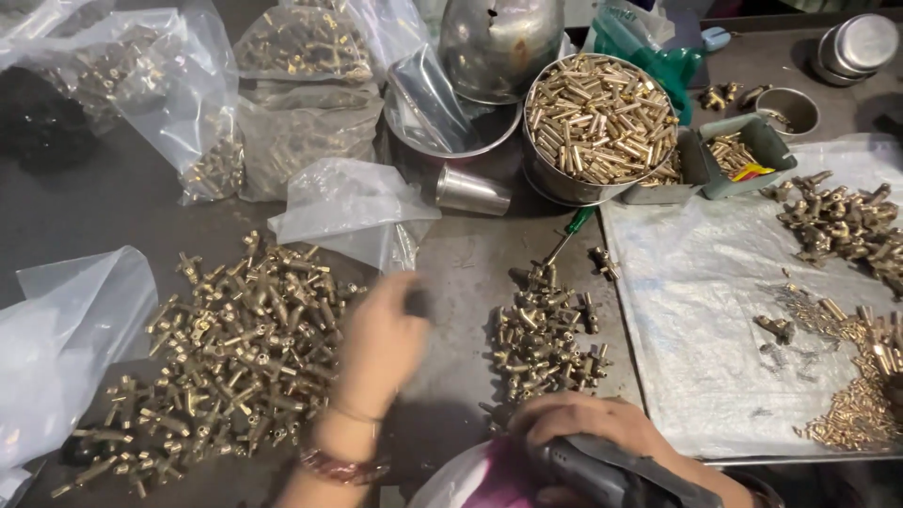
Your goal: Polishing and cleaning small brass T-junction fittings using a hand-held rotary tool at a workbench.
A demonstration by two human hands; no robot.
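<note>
My left hand (376,343) reaches over the right edge of a big heap of brass fittings (226,348) on the dark table; its fingers are curled and blurred, and whether it holds a piece I cannot tell. My right hand (588,428) is closed around a dark grey power tool (602,470) at the bottom edge. Just above that hand lies a smaller pile of brass fittings (546,334).
A round steel tin of brass pins (597,118) stands at the back, with a green-handled screwdriver (569,230) below it. A white-lined tray (696,310) at right carries more brass parts. Clear plastic bags (348,202) and steel bowls (470,141) crowd the back and left.
</note>
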